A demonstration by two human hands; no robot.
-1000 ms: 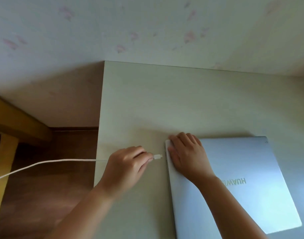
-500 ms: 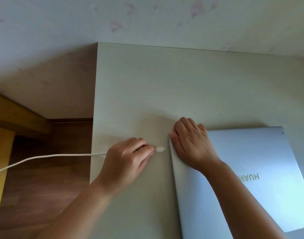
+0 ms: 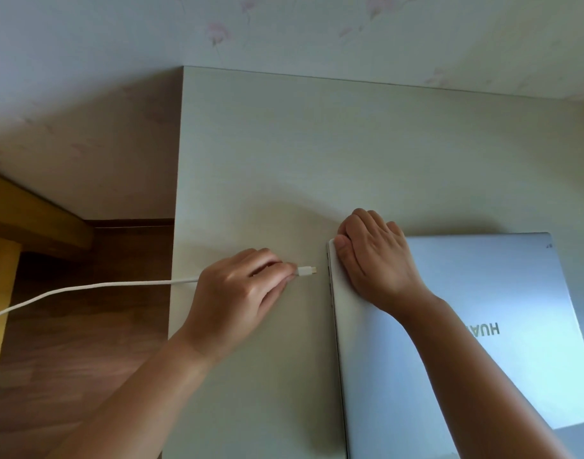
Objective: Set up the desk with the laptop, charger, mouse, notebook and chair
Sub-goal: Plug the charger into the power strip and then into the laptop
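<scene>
A closed silver laptop (image 3: 516, 326) lies on the pale desk (image 3: 317, 154) at the right. My right hand (image 3: 373, 256) rests on its far left corner, fingers curled over the far edge. My left hand (image 3: 240, 293) pinches the white charger cable (image 3: 101, 288) just behind its plug (image 3: 306, 271). The plug points at the laptop's left edge, a small gap short of it. The cable trails left off the desk and out of view.
The desk's left edge drops to a brown wooden floor (image 3: 78, 342). A yellow wooden piece of furniture (image 3: 25, 220) stands at the far left. A flowered wall (image 3: 284, 31) runs behind the desk.
The plug has stayed a small gap short of the laptop's left edge. My right hand has curled further over the laptop's far corner. The camera has shifted.
</scene>
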